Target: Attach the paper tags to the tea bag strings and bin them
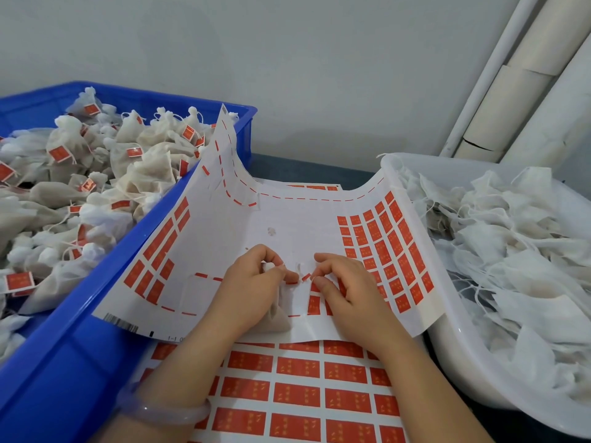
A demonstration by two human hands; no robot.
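While the left hand (256,282) gripped a tea bag (279,318) in closed fingers, the right hand (345,289) pinched a red tag (306,277) near the blue bin (96,282).

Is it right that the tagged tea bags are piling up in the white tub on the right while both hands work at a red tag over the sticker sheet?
Not quite. The head view shows the tagged tea bags in the blue crate on the left; the white tub holds untagged ones. Both the left hand and right hand do work at a red tag over the sticker sheet.
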